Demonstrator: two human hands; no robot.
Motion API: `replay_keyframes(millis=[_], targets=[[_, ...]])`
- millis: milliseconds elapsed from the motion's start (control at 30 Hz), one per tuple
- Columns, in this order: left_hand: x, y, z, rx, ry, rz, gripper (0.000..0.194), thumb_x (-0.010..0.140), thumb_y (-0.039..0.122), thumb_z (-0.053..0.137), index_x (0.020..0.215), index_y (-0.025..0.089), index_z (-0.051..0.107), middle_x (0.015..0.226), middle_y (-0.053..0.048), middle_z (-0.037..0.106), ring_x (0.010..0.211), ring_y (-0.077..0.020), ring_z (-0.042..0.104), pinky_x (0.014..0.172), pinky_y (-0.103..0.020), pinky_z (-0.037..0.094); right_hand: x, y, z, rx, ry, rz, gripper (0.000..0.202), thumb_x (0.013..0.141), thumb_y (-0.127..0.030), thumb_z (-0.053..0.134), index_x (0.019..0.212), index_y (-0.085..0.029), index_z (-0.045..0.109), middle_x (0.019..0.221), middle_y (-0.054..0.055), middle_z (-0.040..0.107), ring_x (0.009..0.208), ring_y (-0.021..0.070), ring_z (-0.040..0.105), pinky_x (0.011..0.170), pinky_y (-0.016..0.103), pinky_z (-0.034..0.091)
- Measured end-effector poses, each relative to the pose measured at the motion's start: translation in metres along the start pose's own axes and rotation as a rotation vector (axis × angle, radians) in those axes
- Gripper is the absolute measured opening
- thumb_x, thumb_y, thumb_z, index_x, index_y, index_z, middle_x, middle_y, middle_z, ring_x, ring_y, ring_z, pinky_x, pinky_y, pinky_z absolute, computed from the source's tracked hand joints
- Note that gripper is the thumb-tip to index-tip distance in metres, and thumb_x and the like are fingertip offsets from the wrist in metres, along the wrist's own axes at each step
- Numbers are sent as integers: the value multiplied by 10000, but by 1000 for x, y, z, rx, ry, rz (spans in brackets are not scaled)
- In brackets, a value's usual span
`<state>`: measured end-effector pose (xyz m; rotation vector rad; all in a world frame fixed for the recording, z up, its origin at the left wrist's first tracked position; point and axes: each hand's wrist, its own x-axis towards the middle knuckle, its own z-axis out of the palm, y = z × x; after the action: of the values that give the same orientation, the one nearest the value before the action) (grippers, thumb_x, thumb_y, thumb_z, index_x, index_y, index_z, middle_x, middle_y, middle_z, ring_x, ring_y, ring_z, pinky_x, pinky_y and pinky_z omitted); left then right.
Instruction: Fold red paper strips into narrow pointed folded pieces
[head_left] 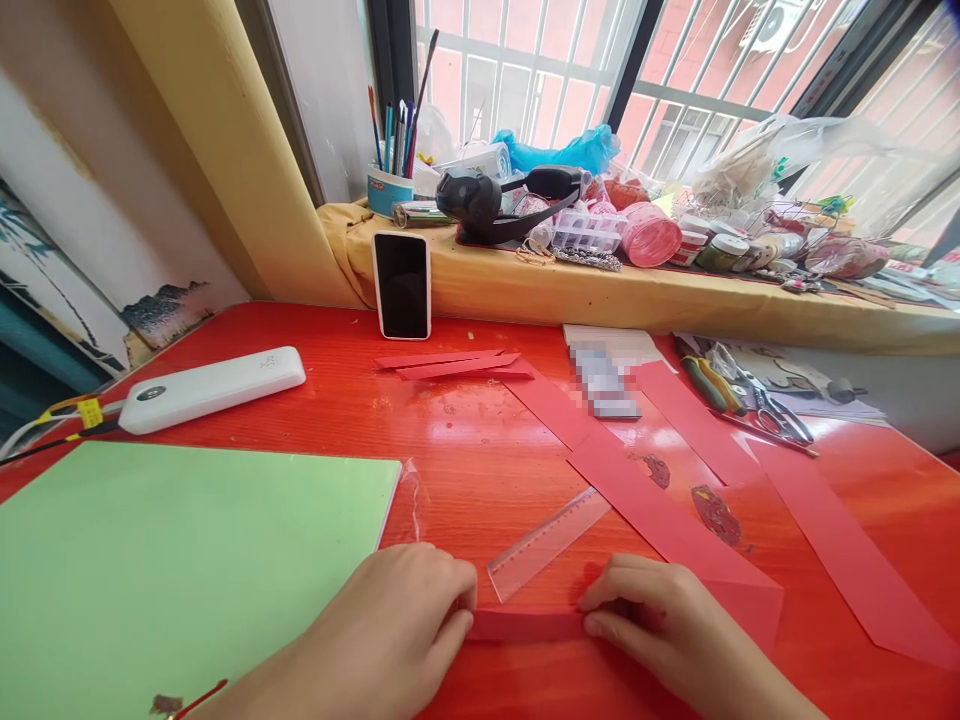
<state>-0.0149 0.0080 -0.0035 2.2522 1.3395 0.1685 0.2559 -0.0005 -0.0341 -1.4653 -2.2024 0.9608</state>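
A narrow red paper strip runs between my two hands near the table's front edge. My left hand pinches its left end between thumb and curled fingers. At the other end my right hand grips the strip the same way. Just beyond the strip lies a clear ruler, slanting up to the right. Wider red paper pieces lie around and beyond my right hand. A stack of green sheets lies under and beside my left forearm.
Folded red strips lie below a phone leaning on the ledge. A white power bank with cables rests at left. Scissors and pliers lie at the right. The cluttered windowsill holds a brush pot.
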Motion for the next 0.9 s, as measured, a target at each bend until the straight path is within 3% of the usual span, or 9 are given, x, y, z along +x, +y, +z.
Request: replay_keyframes(millis=[267,433,567,767,900], targets=[[8,8,2,130,-152,-99,202,817,50,447,705,202,519,719,-11,635,663,-205,625,576,-262,361,3,0,-3,-127,-71,-25,152,866,-91,633,827,-231,676,814,-28,705,734,133,668,666,211,506],[2,9,10,119,-22,55,237,800,36,498,899,213,622,980,-42,656,841,-228,627,729,-304,479,4,-5,-7,-281,-52,-64,170,839,-61,676,793,-216,624,786,-30,665,683,131,642,613,214,492],[2,11,13,27,9,140,220,821,91,586,986,229,633,1078,-38,635,932,-225,606,832,-311,491,1,-7,-9,-432,-24,-284,183,902,-105,634,778,-214,555,771,-20,631,663,141,600,584,234,477],[12,15,13,-38,-171,118,120,859,83,598,875,201,612,969,-27,663,881,-215,599,815,-314,462,-2,-12,-7,-588,194,-589,329,1047,-136,294,869,-211,561,1017,56,700,865,202,619,790,331,501],[11,11,16,-122,-108,74,145,851,71,575,777,195,563,884,2,657,790,-183,583,754,-299,430,-3,-10,-15,-693,451,-669,264,1015,-86,360,925,-197,582,1206,104,625,1105,244,553,1001,409,396]])
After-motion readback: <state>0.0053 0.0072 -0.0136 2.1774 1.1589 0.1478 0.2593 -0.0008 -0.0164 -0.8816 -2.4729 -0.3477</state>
